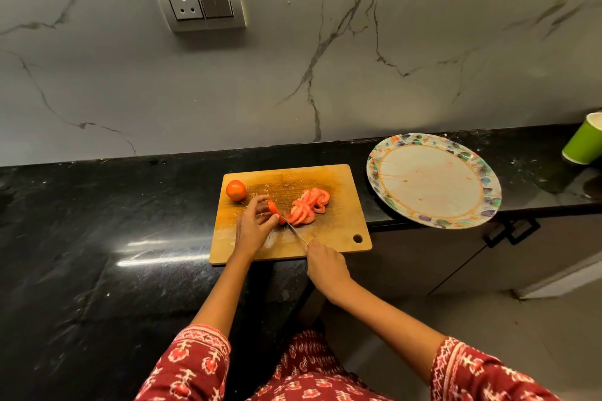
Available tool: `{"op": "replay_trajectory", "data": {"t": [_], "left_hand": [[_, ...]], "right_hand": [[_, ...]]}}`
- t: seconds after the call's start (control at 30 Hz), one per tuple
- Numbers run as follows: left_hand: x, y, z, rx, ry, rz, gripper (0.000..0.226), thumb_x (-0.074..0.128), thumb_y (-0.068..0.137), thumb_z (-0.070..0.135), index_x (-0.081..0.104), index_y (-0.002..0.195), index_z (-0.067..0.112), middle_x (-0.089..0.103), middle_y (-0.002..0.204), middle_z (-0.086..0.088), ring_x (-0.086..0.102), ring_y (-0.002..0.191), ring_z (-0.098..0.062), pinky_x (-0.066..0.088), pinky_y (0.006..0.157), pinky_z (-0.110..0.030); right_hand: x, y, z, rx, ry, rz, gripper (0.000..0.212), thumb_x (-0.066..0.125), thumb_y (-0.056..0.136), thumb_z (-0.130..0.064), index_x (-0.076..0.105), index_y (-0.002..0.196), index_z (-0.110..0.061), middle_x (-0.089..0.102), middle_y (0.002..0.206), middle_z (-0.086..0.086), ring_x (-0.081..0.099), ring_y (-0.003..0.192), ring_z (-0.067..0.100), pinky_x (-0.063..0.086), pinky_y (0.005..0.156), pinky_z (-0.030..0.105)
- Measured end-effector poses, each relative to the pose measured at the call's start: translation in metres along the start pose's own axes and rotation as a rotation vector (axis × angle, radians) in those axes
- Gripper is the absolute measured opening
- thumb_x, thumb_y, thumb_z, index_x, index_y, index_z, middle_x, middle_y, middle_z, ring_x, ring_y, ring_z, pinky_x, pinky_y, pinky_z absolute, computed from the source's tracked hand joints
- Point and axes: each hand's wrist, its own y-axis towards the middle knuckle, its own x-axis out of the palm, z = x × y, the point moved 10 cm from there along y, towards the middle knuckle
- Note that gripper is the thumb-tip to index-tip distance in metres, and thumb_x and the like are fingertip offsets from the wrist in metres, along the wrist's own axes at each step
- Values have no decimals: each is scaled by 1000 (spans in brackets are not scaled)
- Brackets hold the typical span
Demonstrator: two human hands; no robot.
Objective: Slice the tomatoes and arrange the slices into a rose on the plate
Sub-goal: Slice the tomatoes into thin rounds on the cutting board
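A black counter (97, 238) is carrying a wooden board (325, 238) with a patterned plate (433, 181) just beside it to the right, overhanging the edge, and a green cup (583, 140) sitting far right. On the board, the left hand (252, 228) is curling its fingers over a tomato piece (275, 210), with a heap of slices (309, 205) just right of it and a whole tomato (236, 190) near the back left corner. The right hand (325, 267) is gripping a knife (294, 231), its blade running diagonally up-left, tip at the tomato piece.

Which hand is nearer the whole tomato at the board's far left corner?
Left. The left hand holds the tomato piece just right of and below the whole tomato. The right hand grips the knife at the board's near edge, farther away.
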Motion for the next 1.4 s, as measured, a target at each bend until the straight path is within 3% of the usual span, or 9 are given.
{"op": "replay_trajectory", "data": {"t": [0.1,0.3,0.47,0.53,0.7,0.8,1.13,1.27,1.4], "left_hand": [[1,-2,2,11,1,-7,41,66,81,1,52,119,10,57,111,-6,57,103,-13,52,88,-29],[7,-5,-2,-3,27,-18,61,75,72,1,51,126,13,57,118,-8,56,106,-13,49,83,-15],[5,-1,1,78,200,15,64,81,66,11,53,124,13,55,124,-6,51,110,-11,51,88,-27],[2,1,4,101,242,41,56,79,69,19,57,121,13,58,120,-4,53,108,-11,50,88,-27],[-12,1,7,41,135,83,20,61,87,17,65,106,12,65,103,0,63,94,-12,48,73,-9],[-24,1,0,-22,112,73,14,67,83,13,66,96,11,67,97,-4,63,89,-13,49,71,-12],[-31,-5,-26,-171,315,-158,51,82,62,1,61,109,3,63,83,-2,59,69,-12,53,69,-23],[-14,-4,-10,-38,482,-194,67,85,60,21,56,120,12,60,108,0,57,93,-14,46,79,-20],[13,5,-8,27,665,-347,72,81,66,25,49,130,14,56,125,-8,50,114,-22,40,95,-30]], "right_hand": [[-6,1,9,63,181,-1,26,32,101,-20,49,114,-4,61,110,15,59,104,32,43,74,36],[-22,7,6,41,330,72,35,30,102,-25,55,107,-2,63,101,18,61,95,34,39,68,32],[-16,18,7,36,385,51,36,30,102,-25,57,104,-1,63,99,19,60,93,34,38,68,33],[-17,22,11,49,405,57,35,30,102,-24,56,102,0,63,97,19,59,92,34,33,66,30],[-22,33,18,57,489,57,33,30,102,-22,55,91,-3,60,88,17,56,83,33,30,64,29],[-25,37,21,70,507,72,32,31,102,-21,53,84,-6,56,81,14,52,76,29,30,62,30],[-25,44,26,87,563,100,27,33,101,-17,49,81,-8,53,79,11,49,75,23,29,62,30],[-25,46,29,94,566,114,29,33,101,-16,53,84,-4,60,88,19,49,77,24,28,64,29],[-25,45,26,86,570,100,28,33,101,-16,51,83,-6,61,91,22,52,80,30,25,63,30]]}}
